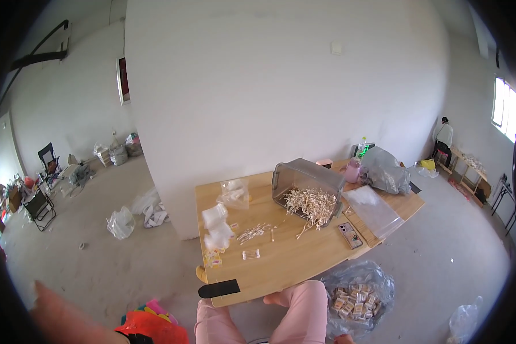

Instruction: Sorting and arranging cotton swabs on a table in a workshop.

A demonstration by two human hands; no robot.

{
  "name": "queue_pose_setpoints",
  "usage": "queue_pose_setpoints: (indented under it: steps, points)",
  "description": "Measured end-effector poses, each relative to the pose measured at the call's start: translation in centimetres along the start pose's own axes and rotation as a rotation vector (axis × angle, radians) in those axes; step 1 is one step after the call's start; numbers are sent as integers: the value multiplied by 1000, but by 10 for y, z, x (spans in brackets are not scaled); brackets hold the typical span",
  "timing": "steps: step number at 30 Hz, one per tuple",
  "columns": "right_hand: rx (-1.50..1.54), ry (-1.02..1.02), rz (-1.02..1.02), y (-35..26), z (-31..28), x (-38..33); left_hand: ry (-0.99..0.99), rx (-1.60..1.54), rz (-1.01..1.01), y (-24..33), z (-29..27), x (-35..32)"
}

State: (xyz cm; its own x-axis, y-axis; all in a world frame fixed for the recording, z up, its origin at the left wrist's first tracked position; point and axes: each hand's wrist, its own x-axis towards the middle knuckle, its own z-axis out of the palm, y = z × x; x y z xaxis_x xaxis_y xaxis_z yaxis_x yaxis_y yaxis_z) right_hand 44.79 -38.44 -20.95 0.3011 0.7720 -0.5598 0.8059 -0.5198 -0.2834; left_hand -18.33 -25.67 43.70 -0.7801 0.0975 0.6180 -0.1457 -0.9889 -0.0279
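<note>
My left hand (46, 301) reaches out over the floor at the lower left, away from the table; blur hides its fingers. Only a sliver of my right hand (344, 339) shows at the bottom edge, beside my pink-trousered leg. On the wooden table (298, 269), a grey see-through bin (304, 169) lies tipped on its side. Cotton swabs (312, 206) spill from its mouth. More loose swabs (255, 232) lie left of it, with a small bundle of swabs (250, 254) nearer me. Nearest my right hand is an open plastic bag (358, 301) of small packs on the floor.
Clear bags (215, 223) lie along the table's left side. A phone (350, 235), a clear plastic sheet (375, 212) and a grey bag (384, 169) are at the right. A red-orange item (152, 327) is below left. A person (443, 137) stands far right.
</note>
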Motion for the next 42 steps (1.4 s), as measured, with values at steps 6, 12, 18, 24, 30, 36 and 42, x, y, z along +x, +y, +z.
queue_pose_setpoints:
  steps: [6, 12, 18, 24, 30, 36, 42]
  points:
    - [387, 76, 109, -48, -9, -19, -1684, 1327, 266, -60, -53, -46]
    - [436, 153, 140, -30, -17, 2, -1450, 1278, -235, -67, -159, -104]
    - [527, 456, 238, -37, -30, 11, -1511, 1359, -519, -62, -233, -128]
    - [621, 756, -30, -165, -173, 33, -1594, 1392, -533, -77, -224, -136]
    - [789, 641, -395, -299, -266, 52, -1613, 1216, -467, -139, -202, -157]
    - [714, 357, -543, -382, -265, 75, -1666, 1025, -623, -183, -194, -207]
    - [520, 211, -533, -420, -241, 111, -1690, 1018, -804, -222, -207, -261]
